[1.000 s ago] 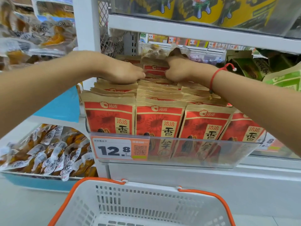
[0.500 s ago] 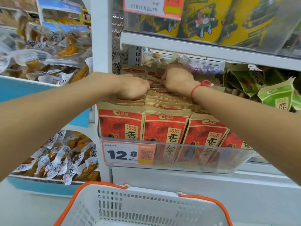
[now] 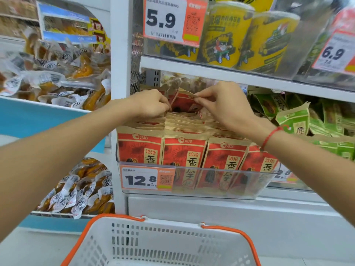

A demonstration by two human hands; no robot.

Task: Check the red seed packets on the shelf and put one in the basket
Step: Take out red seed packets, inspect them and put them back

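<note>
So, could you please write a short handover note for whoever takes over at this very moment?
Left hand grips the packet tops at the back of the red rows. Right hand pinches the top edge of one red packet, raised above the others. The remaining packets stand in the shelf tray. Basket waits below; no packet shows in it. Left: pull that packet out and drop it in the basket.

I see red seed packets (image 3: 184,156) with tan striped tops and a dark flower print, green packets (image 3: 294,121) beside them, yellow tubs (image 3: 226,35) above, and a white basket (image 3: 163,244) with orange handles.
</note>
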